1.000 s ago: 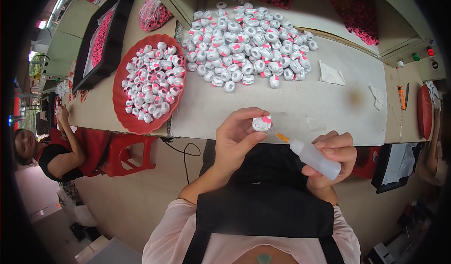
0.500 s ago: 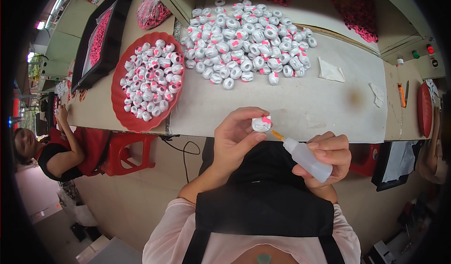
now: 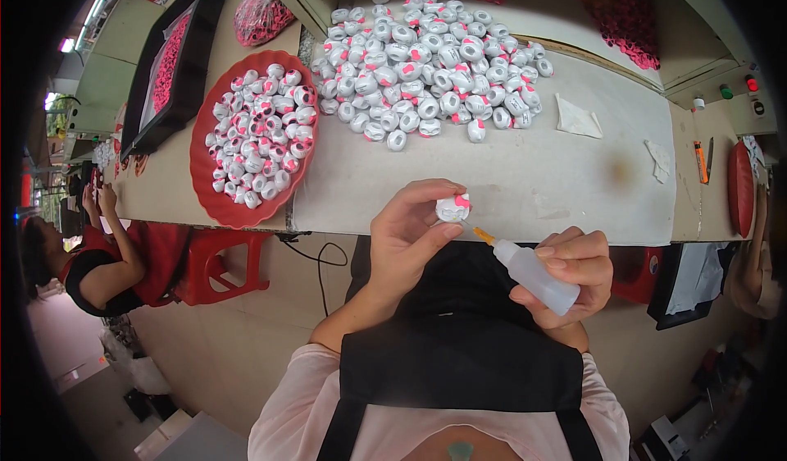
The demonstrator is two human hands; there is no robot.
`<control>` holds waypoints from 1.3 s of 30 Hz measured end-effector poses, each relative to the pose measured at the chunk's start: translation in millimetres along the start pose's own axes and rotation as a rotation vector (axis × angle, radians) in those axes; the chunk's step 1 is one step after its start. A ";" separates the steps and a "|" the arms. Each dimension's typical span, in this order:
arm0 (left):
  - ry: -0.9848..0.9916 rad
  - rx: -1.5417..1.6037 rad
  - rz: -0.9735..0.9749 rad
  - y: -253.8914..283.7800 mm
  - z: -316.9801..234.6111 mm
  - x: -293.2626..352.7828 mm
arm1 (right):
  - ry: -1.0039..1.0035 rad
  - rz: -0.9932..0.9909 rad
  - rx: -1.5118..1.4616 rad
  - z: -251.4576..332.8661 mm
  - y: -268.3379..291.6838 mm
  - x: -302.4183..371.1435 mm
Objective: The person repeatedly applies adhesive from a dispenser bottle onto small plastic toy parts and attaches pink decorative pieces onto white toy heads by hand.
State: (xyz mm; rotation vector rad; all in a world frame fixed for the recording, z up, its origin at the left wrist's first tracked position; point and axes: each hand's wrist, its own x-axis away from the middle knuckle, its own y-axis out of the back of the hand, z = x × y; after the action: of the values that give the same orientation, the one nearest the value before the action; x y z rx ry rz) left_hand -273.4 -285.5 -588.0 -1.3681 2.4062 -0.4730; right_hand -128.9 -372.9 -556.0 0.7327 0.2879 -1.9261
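Note:
My left hand [image 3: 410, 227] pinches a small white figurine head [image 3: 452, 207] with a pink patch between thumb and fingers, above the table's front edge. My right hand [image 3: 574, 272] is wrapped round a translucent squeeze bottle [image 3: 529, 274] with an orange nozzle [image 3: 484, 236]. The nozzle's tip points at the head and sits a little to its lower right, apart from it. Behind my hands lies a big pile of like white heads [image 3: 426, 71], many with a dark opening. More of them, some with dark insides, fill a red scalloped tray [image 3: 215, 203] on the left.
A black tray [image 3: 168, 120] of pink pieces and a bag of pink parts [image 3: 262, 14] are at the far left. White tissue [image 3: 578, 118], an orange marker [image 3: 701, 162] and a red dish [image 3: 740, 190] lie rightward. A co-worker [image 3: 98, 256] sits at left beside a red stool [image 3: 220, 268].
The head in my left hand has turned slightly and shifted a little up and left, leaving a wider gap to the nozzle. The co-worker's head and hands have moved.

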 end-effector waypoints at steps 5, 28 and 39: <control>0.050 0.085 0.086 0.0 -1.0 1.6 | -0.013 -0.023 -0.040 -2.2 -2.5 0.7; -0.108 -0.249 0.053 4.1 -2.5 -2.8 | 0.018 0.025 0.055 -6.9 -2.2 -5.2; -0.064 -0.166 -0.228 44.7 -13.7 -12.6 | -0.476 0.199 -0.046 -96.3 26.5 -130.6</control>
State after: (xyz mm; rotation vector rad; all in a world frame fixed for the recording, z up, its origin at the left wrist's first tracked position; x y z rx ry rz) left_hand -307.2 -251.3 -593.9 -1.7131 2.2926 -0.2845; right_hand -30.9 -241.2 -549.6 0.2456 -0.0361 -1.8317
